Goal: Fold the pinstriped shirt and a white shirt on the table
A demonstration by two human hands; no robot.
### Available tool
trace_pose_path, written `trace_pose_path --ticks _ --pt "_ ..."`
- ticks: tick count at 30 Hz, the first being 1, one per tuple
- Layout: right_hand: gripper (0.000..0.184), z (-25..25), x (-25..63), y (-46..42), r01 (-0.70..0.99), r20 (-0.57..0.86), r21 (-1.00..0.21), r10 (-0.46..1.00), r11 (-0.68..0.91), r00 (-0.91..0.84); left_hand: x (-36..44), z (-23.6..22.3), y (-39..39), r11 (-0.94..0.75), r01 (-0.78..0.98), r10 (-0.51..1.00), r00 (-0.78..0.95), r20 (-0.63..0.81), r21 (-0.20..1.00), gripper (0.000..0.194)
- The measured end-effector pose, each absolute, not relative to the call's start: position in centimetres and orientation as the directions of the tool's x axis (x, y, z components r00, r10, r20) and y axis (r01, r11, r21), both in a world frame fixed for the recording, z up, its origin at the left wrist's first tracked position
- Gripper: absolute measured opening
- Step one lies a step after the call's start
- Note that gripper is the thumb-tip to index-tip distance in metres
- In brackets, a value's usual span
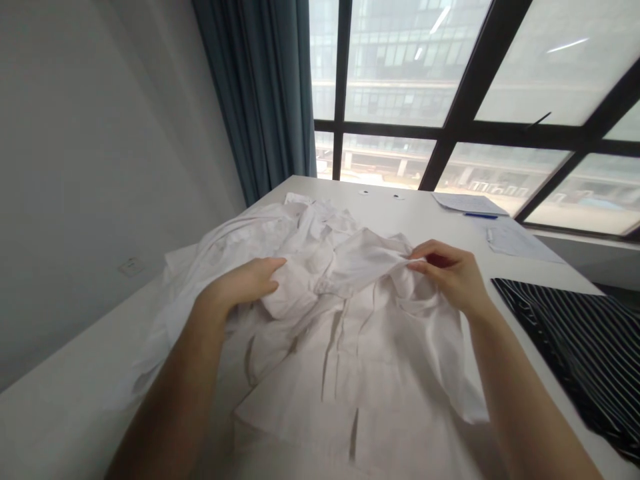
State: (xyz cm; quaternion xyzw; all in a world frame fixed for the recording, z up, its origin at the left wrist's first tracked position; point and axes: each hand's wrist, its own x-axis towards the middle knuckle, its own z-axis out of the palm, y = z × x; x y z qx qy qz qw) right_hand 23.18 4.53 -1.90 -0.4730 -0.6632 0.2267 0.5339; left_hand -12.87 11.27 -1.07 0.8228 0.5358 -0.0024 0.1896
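The desk (385,212) runs away from the person to a far edge below the window (395,73), and its left edge slants along the wall (100,133). To the left of the left forearm a wedge of desk surface gives room for sideways movement. Ahead, another stretch lies between the heaped cloth and the far edge. On the right there is less room: a black striped cloth (580,347) lies near the right forearm and reaches the desk's right edge, with papers (470,203) and a blue pen (481,215) beyond it. A blue curtain (265,87) hangs past the far left corner.

The white shirt (350,353) lies crumpled across the middle of the desk, between and in front of both hands, its lower part spread toward the person. The right hand (447,273) has thumb and fingers pinched together on a raised fold. The left hand (253,281) is at the shirt's left side, thumb and forefinger tips apart by the cloth; whether they grip it I cannot tell.
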Motion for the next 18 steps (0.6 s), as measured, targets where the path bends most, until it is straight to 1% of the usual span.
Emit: trace_pose_path --ticks 2,3,6,8,10,13,15,18 --pt "0.014 -1.8 23.9 4.4 0.327 0.468 -0.839 0.883 0.436 0.024 -13.6 -1.2 11.8 -0.351 0.887 0.905 0.403 -0.132 0.301 0.044" --pt "0.014 -1.7 24.3 4.4 0.304 0.46 -0.848 0.888 0.434 0.018 -13.9 -1.1 12.0 -0.357 0.88 0.916 0.396 -0.069 0.313 0.04" --pt "0.015 -1.7 25.7 4.3 0.255 0.458 -0.861 0.889 0.44 0.014 -15.0 -0.2 12.3 -0.358 0.868 0.933 0.314 0.178 0.343 0.03" --pt "0.014 -1.7 26.5 4.2 0.23 0.455 -0.868 0.89 0.44 0.013 -15.5 0.4 12.4 -0.349 0.865 0.923 0.249 0.294 0.36 0.025" --pt "0.014 -1.9 27.1 4.2 0.203 0.448 -0.876 0.894 0.438 0.006 -15.5 0.9 12.4 -0.327 0.87 0.916 0.195 0.35 0.369 0.024" --pt "0.019 -2.2 28.1 4.3 0.137 0.478 -0.873 0.877 0.467 0.051 -15.3 1.4 12.5 -0.212 0.906 0.92 0.059 0.387 0.365 0.026" --pt "0.024 -2.4 28.9 4.5 0.072 0.515 -0.857 0.848 0.51 0.126 -15.2 1.6 12.6 -0.127 0.917 0.912 -0.041 0.407 0.377 0.028" --pt "0.03 -2.5 29.9 4.8 -0.034 0.557 -0.809 0.784 0.587 0.275 -15.8 1.9 12.7 -0.065 0.907 0.865 -0.156 0.478 0.416 0.027"
